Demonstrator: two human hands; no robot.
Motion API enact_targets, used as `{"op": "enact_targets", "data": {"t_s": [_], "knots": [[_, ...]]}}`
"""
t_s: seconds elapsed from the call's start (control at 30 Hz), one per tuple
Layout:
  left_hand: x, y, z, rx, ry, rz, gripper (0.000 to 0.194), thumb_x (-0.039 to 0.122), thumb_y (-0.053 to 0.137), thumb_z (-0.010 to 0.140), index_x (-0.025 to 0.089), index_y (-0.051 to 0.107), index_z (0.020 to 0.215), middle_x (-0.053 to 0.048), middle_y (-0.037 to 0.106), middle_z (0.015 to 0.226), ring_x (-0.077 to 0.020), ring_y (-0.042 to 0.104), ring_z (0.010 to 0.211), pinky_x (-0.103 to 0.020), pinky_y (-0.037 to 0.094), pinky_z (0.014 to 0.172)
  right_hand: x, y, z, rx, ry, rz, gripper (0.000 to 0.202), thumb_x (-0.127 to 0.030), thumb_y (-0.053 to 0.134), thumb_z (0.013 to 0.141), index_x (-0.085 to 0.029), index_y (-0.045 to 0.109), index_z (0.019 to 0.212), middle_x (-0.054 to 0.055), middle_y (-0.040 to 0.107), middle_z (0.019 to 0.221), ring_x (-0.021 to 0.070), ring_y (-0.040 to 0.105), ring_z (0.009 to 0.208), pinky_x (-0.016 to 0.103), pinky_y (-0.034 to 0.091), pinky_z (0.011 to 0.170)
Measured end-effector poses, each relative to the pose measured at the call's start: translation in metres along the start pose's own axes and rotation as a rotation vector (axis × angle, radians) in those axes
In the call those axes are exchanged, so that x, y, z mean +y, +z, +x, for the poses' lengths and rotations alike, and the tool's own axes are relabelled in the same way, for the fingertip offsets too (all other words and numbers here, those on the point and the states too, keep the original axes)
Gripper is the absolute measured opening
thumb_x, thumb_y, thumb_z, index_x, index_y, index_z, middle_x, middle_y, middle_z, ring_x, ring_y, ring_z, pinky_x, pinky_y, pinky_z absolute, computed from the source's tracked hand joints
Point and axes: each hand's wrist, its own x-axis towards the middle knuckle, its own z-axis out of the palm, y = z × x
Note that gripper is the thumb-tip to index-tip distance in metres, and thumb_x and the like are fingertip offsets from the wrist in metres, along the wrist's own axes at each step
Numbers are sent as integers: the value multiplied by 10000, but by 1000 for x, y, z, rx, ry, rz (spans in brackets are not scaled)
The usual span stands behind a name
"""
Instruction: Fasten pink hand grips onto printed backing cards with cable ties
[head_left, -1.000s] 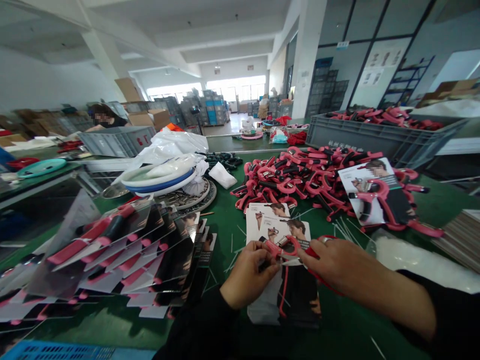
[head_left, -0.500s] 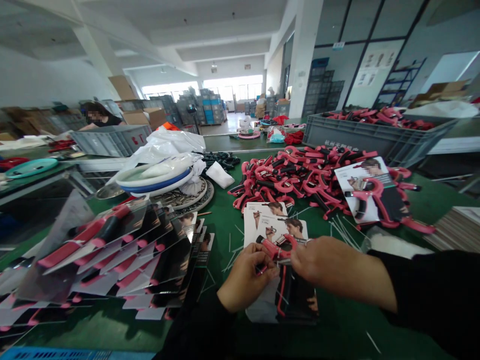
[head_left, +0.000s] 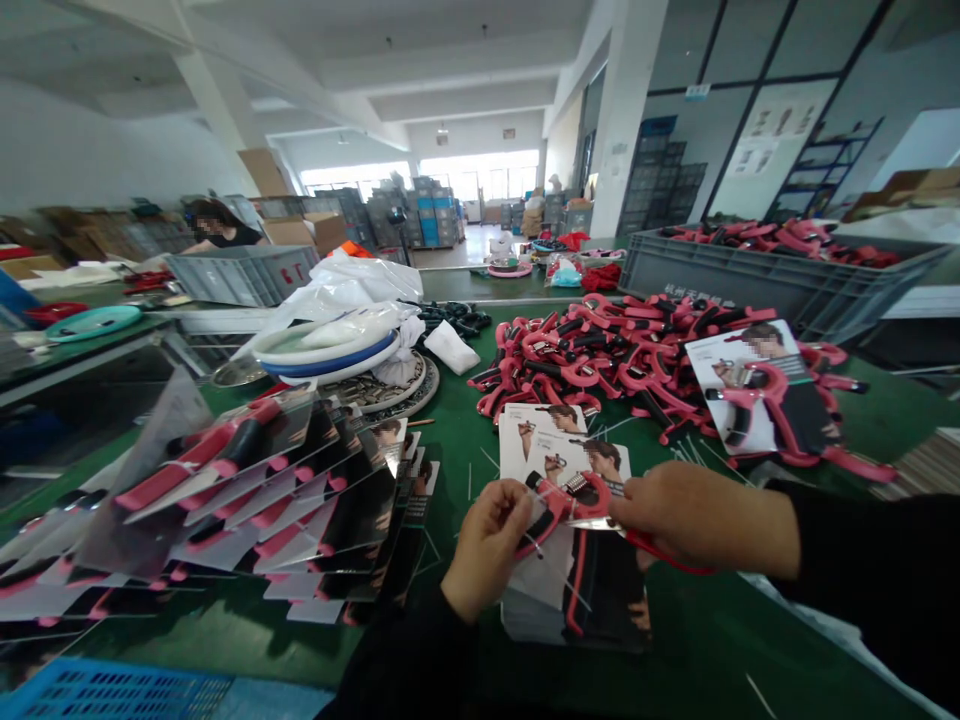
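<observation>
A pink and black spring hand grip lies on a printed backing card, on top of a stack of such cards. At its left side my left hand is closed in a pinch, with a thin white cable tie at the fingertips. My right hand is wrapped round red-handled scissors. Their blades point left across the hand grip, and the hand covers part of the handles. Another printed card shows behind the hand grip.
Carded hand grips are piled at left. A heap of loose hand grips lies behind the cards, with another carded one at right. Beyond stand a grey crate and stacked hoops. A co-worker is at far left.
The view has shifted a little to the left. My right hand has drawn slightly away from the left one, and the scissors' blades and red handles now show. The hand grip stays on the card.
</observation>
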Motion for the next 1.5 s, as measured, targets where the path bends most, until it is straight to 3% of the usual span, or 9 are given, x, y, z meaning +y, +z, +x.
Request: {"op": "enact_targets", "data": {"t_s": [0.13, 0.27, 0.33, 0.43, 0.5, 0.9, 1.17, 1.33, 1.5], "knots": [[-15, -20, -4, 270, -35, 100, 160, 307, 398, 899, 183, 491, 862, -38, 531, 858, -157, 541, 801, -277, 463, 704, -1, -16, 0, -76, 75, 163, 200, -305, 651, 699, -216, 652, 878, 59, 685, 746, 230, 654, 681, 258, 353, 527], [-20, -38, -21, 375, -27, 232, 96, 275, 537, 826, 192, 539, 875, -60, 521, 942, -216, 505, 952, -379, 409, 872, -7, -25, 13, -220, 145, 321, 375, -502, 691, 624, -219, 678, 869, 76, 689, 785, 278, 651, 735, 293, 381, 566], [-15, -38, -31, 286, 9, 265, 143, 271, 568, 809, 204, 582, 934, -70, 544, 987, -228, 510, 995, -391, 405, 900, -9, -25, 22, -247, 136, 377, 437, -561, 697, 584, -217, 688, 855, 73, 687, 784, 275, 645, 732, 289, 376, 563], [-6, -30, -42, 34, 61, 324, 212, 288, 576, 813, 236, 632, 1011, -77, 597, 1031, -229, 553, 988, -376, 451, 868, -9, -24, 33, -278, 109, 453, 482, -600, 701, 549, -215, 692, 837, 56, 679, 770, 255, 628, 717, 276, 363, 556], [-3, -25, -44, -36, 61, 343, 216, 274, 554, 833, 241, 647, 1025, -76, 623, 1016, -221, 579, 961, -368, 470, 852, -7, -23, 36, -303, 98, 510, 483, -605, 698, 549, -217, 692, 836, 36, 663, 744, 224, 603, 682, 263, 353, 545], [-4, -26, -34, -121, 83, 295, 245, 190, 538, 828, 239, 664, 1033, -78, 607, 967, -192, 601, 885, -311, 498, 779, 9, -33, 45, -511, 173, 717, 504, -568, 727, 544, -210, 677, 895, -40, 532, 609, 117, 463, 517, 202, 313, 437], [-10, -21, -31, -108, 94, 178, 135, 202, 589, 810, 216, 663, 922, -57, 696, 962, -193, 611, 928, -340, 465, 859, 7, -23, 56, -491, 101, 790, 553, -627, 714, 497, -203, 683, 851, -41, 538, 596, 110, 476, 493, 222, 357, 473], [-6, -23, -31, -108, 45, 182, 129, 202, 607, 793, 194, 665, 908, -55, 702, 914, -193, 624, 866, -317, 478, 800, 2, -27, 61, -454, 96, 645, 536, -592, 750, 455, -208, 695, 825, -36, 531, 621, 119, 467, 541, 214, 339, 490], [-3, -22, -31, -111, -10, 198, 147, 195, 588, 800, 195, 670, 922, -46, 698, 910, -193, 623, 861, -297, 480, 771, -6, -20, 58, -380, 75, 634, 442, -526, 748, 529, -195, 694, 817, -27, 548, 649, 140, 498, 617, 223, 345, 550]]}}
